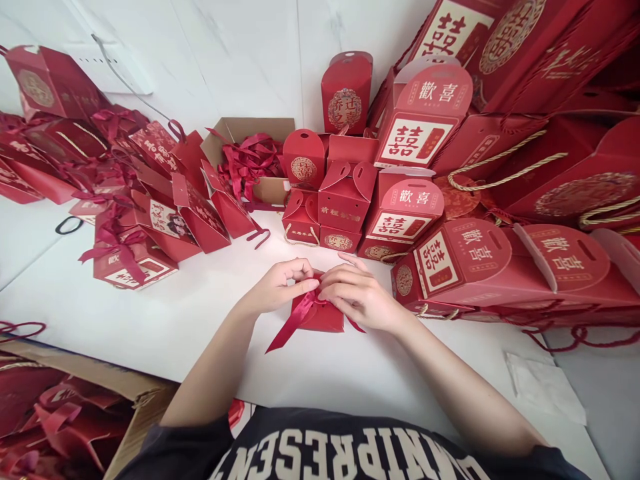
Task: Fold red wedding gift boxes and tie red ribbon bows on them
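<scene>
A small red gift box (327, 321) sits on the white table in front of me, partly covered by both hands. A dark pink satin ribbon (295, 321) is gathered at its top, one long tail hanging to the left and a shorter one showing at the right. My left hand (283, 283) pinches the ribbon between thumb and bent fingers. From the other side, my right hand (357, 290) closes its fingertips on the ribbon, with the index finger raised a little. The exact shape of the ribbon between the fingertips is hidden.
Behind the hands stand several red boxes (345, 190) beside a cardboard box (277, 195) of loose ribbons. Ribboned boxes (127, 260) crowd the left, larger gift boxes (465, 260) the right. An open carton (145, 413) sits lower left; a white tissue (545, 387) lies right.
</scene>
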Action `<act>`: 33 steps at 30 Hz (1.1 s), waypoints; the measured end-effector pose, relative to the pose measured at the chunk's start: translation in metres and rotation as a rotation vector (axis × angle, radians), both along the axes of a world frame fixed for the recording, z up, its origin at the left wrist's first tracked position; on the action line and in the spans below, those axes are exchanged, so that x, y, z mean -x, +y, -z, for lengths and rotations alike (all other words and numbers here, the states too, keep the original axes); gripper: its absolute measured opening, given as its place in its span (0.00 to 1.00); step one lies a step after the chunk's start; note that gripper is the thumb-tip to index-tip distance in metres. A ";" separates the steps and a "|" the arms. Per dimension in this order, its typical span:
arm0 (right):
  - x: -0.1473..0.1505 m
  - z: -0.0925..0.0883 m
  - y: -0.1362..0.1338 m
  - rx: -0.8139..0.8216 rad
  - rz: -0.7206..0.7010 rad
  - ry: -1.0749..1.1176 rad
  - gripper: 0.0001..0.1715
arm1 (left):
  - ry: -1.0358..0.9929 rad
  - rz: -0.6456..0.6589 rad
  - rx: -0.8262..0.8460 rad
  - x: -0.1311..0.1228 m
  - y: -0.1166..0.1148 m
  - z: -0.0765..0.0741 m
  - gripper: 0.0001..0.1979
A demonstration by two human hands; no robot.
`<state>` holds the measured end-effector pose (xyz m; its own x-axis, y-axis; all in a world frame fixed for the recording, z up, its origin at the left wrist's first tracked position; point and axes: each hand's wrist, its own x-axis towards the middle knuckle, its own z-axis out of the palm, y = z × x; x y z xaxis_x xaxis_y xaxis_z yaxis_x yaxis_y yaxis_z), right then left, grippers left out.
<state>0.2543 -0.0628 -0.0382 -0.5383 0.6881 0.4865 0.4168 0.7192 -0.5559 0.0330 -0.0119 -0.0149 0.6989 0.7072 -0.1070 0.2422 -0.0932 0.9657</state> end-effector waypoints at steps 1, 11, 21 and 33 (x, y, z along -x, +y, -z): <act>0.000 -0.001 0.000 0.000 0.000 -0.013 0.10 | 0.002 0.005 -0.003 0.000 -0.001 -0.001 0.11; 0.006 0.002 0.001 0.136 -0.001 0.171 0.06 | 0.090 0.022 -0.149 0.002 -0.006 -0.011 0.07; 0.008 0.007 0.000 0.142 0.078 0.201 0.08 | 0.337 -0.140 -0.714 -0.013 -0.035 -0.013 0.08; 0.010 0.006 -0.002 0.136 0.108 0.177 0.06 | 0.499 -0.022 -0.773 -0.009 -0.032 -0.026 0.03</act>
